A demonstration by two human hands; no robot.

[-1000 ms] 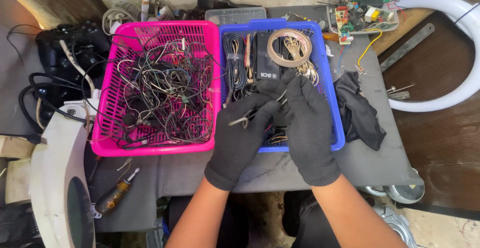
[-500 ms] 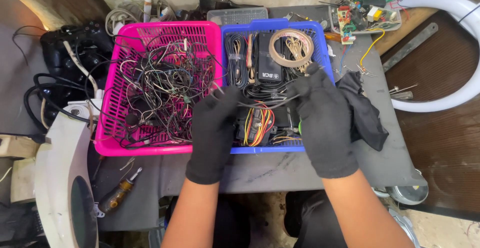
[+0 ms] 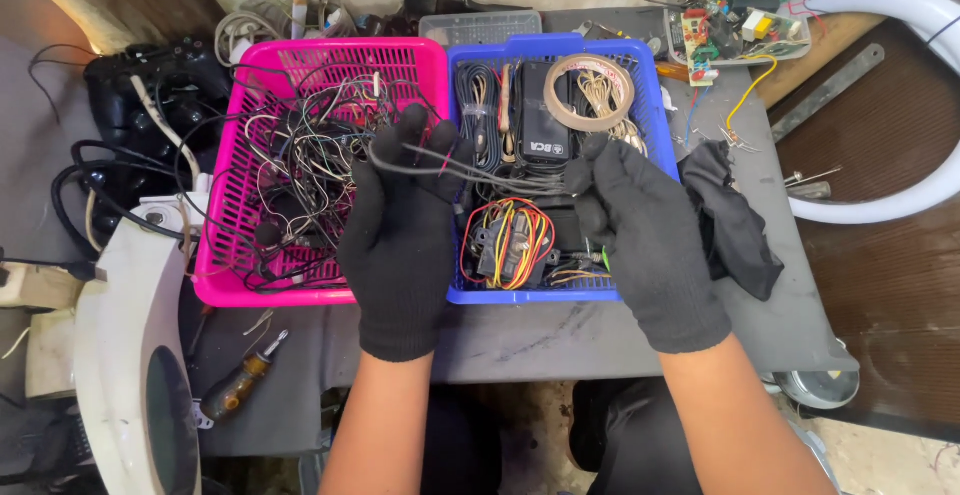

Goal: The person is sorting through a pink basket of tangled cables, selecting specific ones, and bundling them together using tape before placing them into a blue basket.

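Grey wires (image 3: pixel 480 170) stretched thin between two black-gloved hands.
Left hand (image 3: pixel 400 235) pinches one end over the pink basket (image 3: pixel 240 255); right hand (image 3: pixel 645 240) grips the other above the blue basket (image 3: pixel 655 125).

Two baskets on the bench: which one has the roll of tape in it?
The blue basket, the right-hand one, holds the tape roll at its back, with a black adapter beside it. The pink basket holds only tangled thin wires.
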